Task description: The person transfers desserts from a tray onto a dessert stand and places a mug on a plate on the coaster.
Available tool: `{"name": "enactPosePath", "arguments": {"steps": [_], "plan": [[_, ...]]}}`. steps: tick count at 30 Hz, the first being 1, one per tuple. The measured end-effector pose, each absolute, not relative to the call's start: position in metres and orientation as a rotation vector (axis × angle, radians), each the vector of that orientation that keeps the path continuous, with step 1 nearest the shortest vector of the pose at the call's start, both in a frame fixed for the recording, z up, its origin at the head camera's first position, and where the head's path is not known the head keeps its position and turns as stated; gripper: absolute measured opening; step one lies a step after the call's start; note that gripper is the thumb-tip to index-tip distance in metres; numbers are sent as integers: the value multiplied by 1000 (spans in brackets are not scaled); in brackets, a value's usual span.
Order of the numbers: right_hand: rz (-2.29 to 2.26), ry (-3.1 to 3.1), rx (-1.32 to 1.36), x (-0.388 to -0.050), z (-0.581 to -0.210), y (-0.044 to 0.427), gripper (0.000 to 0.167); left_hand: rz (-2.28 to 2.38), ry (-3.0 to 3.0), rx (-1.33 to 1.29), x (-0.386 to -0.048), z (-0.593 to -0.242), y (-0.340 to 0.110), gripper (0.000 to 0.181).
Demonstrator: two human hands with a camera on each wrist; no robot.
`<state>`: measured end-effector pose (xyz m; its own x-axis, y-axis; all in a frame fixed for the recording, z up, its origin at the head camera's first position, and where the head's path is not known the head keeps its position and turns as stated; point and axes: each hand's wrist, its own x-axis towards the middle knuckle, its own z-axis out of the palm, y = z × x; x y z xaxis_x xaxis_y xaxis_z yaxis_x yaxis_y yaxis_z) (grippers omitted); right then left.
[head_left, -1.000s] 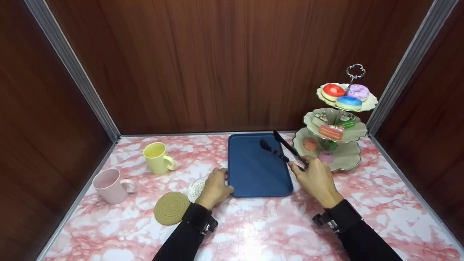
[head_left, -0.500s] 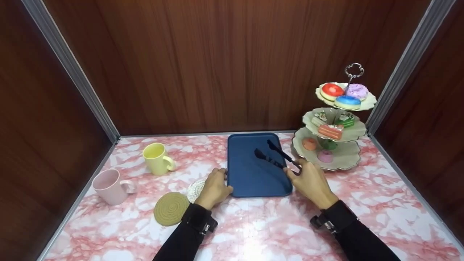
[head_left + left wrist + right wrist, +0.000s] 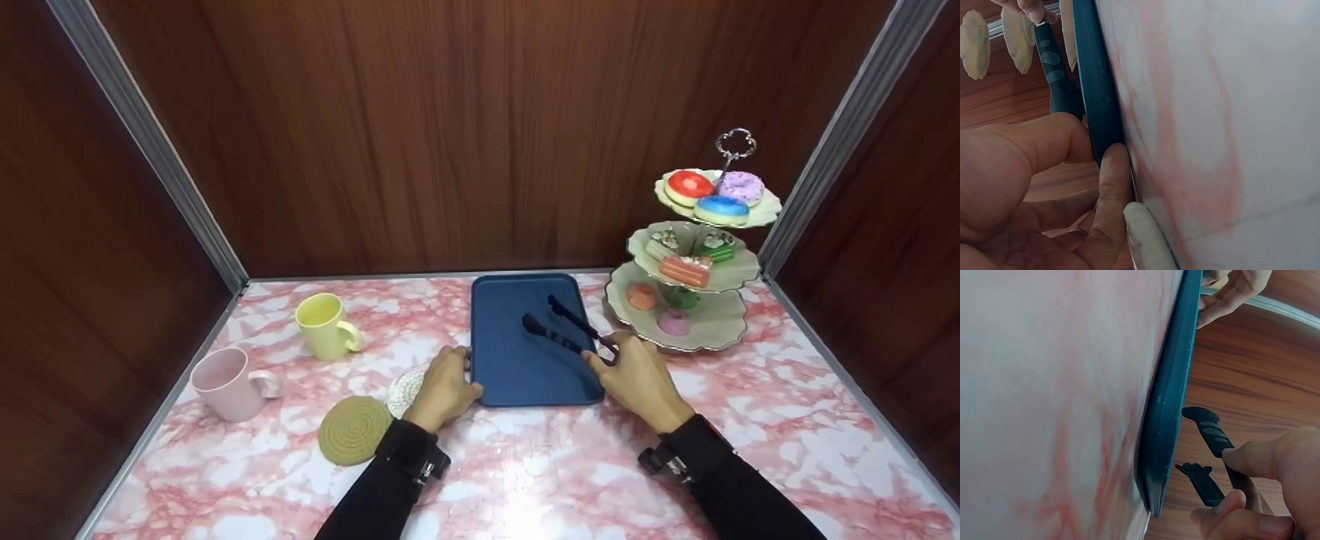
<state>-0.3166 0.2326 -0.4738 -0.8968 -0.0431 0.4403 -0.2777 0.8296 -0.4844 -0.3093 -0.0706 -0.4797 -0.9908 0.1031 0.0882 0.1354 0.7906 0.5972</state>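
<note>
A dark blue rectangular tray (image 3: 517, 375) lies flat on the pink-marbled table. My left hand (image 3: 446, 386) is at the tray's left edge; in the left wrist view its thumb and a finger pinch the rim. My right hand (image 3: 637, 379) grips a pair of black tongs (image 3: 559, 337) over the tray's right side. The tongs' two arms are spread, with nothing between the heads. In the right wrist view, the tongs' heads (image 3: 1199, 415) sit close to the tray's surface. The left hand partly hides a white woven coaster (image 3: 405, 391).
A three-tier stand (image 3: 709, 330) with toy doughnuts and cake slices rises at the back right. To the left are a yellow mug (image 3: 322, 330), a pink mug (image 3: 232, 390) and a tan round coaster (image 3: 355, 431). Wooden panels (image 3: 420, 135) enclose the table.
My right hand has moved a little left and nearer with the tongs, from beside the stand to over the tray. The left hand and tray have stayed put.
</note>
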Motion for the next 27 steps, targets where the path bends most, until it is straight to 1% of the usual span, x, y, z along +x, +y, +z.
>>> {"name": "enactPosePath", "arguments": {"steps": [7,12,21,27], "plan": [[795,-2613,231,-317,-478,231,41,-987,-2930,-185,-310,-481,-70,65],[805,-2642,277,-319,-479,231,41,-980,-2928,-183,-311,-480,-70,65],[794,-2745,307,-319,-480,234,54,-984,-2913,-194,-310,-480,-71,66],[866,-2806,324,-316,-475,237,50,-992,-2922,-201,-309,-479,-71,66]]}}
